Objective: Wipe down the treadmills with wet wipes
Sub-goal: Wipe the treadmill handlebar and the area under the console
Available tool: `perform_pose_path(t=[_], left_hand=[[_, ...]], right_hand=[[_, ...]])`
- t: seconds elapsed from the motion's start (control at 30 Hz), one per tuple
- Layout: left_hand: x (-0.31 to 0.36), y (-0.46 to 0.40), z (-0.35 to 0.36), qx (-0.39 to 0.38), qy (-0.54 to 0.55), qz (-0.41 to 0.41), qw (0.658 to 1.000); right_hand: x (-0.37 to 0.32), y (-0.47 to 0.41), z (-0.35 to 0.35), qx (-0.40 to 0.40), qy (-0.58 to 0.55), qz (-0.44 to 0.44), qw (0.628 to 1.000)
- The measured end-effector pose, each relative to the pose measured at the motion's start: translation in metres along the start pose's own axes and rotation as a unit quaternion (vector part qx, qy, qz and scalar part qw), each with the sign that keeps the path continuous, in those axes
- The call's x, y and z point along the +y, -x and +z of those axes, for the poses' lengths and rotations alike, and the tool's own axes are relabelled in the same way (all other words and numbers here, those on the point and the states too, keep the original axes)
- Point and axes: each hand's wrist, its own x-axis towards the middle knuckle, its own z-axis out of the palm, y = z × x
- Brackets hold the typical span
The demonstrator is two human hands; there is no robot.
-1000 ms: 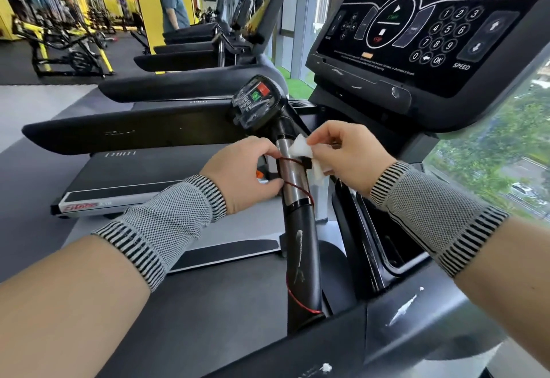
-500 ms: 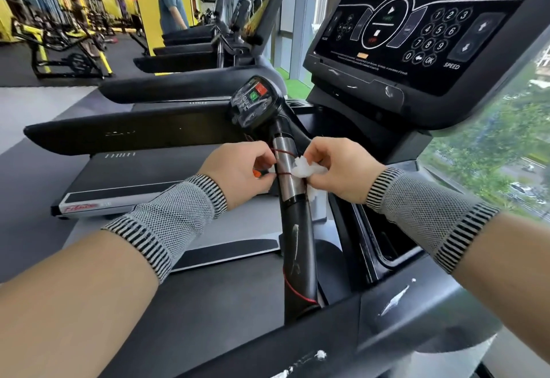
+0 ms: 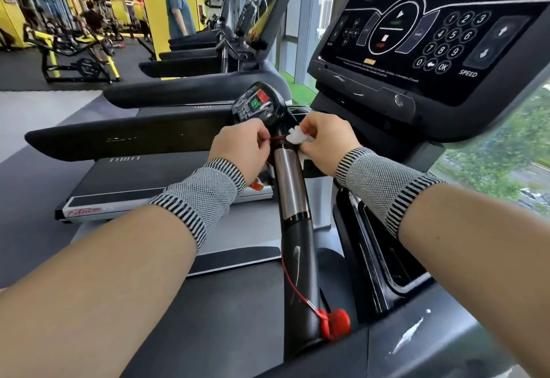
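From your head camera, your right hand pinches a crumpled white wet wipe against the right side of the treadmill handlebar, just below its button pod. Your left hand pinches the red safety cord on the bar's left side. The cord's red clip lies near the bar's near end, below the console at far right

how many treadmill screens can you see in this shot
3: the big console at upper right above the hands, and two more side-on down the row by the windows. Farther ones may be hidden.
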Motion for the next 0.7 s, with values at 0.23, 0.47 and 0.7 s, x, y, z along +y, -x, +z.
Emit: perform_pose_path(t=[0.23,0.47,0.7], left_hand=[[0.006,-0.005,0.002,0.028,-0.009,-0.032,0.999],[-0.01,0.058,-0.019,-0.095,0.047,0.088,0.99],[-0.005,0.105,-0.038,-0.166,0.005,0.31,0.936]], right_hand=[[-0.004,-0.02,0.004,0.016,0.007,0.048,0.999],[0.017,0.046,-0.017,-0.09,-0.086,0.083,0.989],[-0.004,0.1,-0.046,-0.254,-0.126,0.104,0.953]])
